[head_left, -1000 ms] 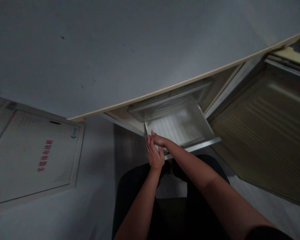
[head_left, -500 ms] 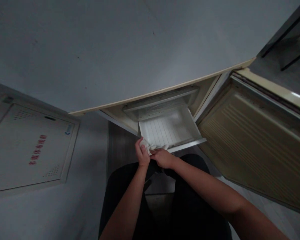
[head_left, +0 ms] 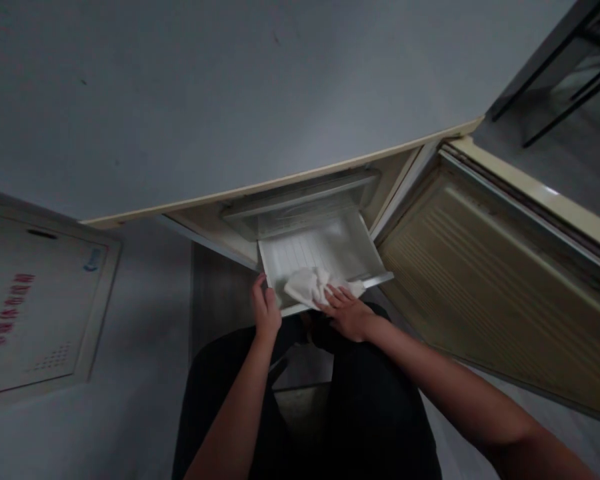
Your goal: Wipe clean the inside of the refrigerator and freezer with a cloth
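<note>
A white slatted drawer [head_left: 340,247] is pulled out of the low opening in front of me. My left hand [head_left: 267,310] grips its front left corner, thumb and fingers around the edge. A crumpled white cloth [head_left: 305,285] lies over the drawer's front edge, partly inside it. My right hand [head_left: 347,312] holds the cloth against that edge from the right, fingers stretched across it; the thumb is hard to make out.
A cream door [head_left: 490,287] with a ribbed inner panel stands swung out on the right. On the left is a white wall box [head_left: 50,300] with red lettering. My knees in dark trousers [head_left: 380,393] are close below the drawer. Black metal legs [head_left: 555,120] show at upper right.
My right hand has moved right along the drawer's front edge, and the cloth now spreads wider there. My left hand has let go of the cloth and holds the drawer corner.
</note>
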{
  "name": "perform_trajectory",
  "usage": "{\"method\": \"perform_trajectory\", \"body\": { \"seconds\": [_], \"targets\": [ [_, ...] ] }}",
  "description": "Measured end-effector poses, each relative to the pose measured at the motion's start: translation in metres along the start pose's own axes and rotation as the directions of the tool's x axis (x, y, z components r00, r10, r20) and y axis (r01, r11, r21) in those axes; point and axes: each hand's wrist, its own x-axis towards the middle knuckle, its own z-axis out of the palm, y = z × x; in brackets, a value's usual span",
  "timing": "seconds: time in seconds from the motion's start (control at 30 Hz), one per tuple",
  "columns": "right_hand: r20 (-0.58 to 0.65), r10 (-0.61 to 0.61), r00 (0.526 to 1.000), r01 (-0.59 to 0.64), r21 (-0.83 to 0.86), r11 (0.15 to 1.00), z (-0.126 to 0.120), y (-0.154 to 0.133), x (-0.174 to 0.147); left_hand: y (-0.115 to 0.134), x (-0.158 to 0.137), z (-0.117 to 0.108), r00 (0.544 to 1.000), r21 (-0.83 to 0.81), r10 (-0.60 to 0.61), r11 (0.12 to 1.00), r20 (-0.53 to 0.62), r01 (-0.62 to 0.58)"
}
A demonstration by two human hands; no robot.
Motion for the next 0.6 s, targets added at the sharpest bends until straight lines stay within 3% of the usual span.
{"method": "perform_trajectory", "body": {
  "seconds": [0.07,0.13,0.23,0.3,0.4,0.5,0.6],
  "targets": [
    [-0.059,0.21,0.976,-0.209,0.024,0.978,-0.009,0.036,-0.027,-0.001,-0.005,0.007,0.991,0.101,0.05,0.993,0.125,-0.063],
    [-0.163,0.38,0.91,-0.379,0.039,0.924,-0.013,0.066,-0.046,-0.001,-0.009,0.012,0.977,0.208,0.073,0.971,0.198,-0.115],
    [-0.342,0.491,0.801,-0.5,0.068,0.863,-0.009,0.092,-0.052,0.001,-0.011,0.014,0.97,0.346,0.076,0.925,0.233,-0.155],
    [-0.401,0.502,0.766,-0.516,0.082,0.853,-0.005,0.101,-0.045,0.002,-0.01,0.014,0.969,0.379,0.072,0.911,0.234,-0.159],
    [-0.397,0.479,0.783,-0.486,0.09,0.869,-0.008,0.112,-0.024,0.002,-0.01,0.014,0.966,0.405,0.077,0.897,0.248,-0.175],
    [-0.344,0.431,0.834,-0.425,0.098,0.9,-0.022,0.128,-0.001,0.002,-0.01,0.014,0.969,0.43,0.068,0.887,0.239,-0.168],
    [-0.33,0.399,0.855,-0.404,0.057,0.913,-0.038,0.14,0.018,0.002,-0.011,0.014,0.971,0.442,0.06,0.883,0.23,-0.159]
  ]
}}
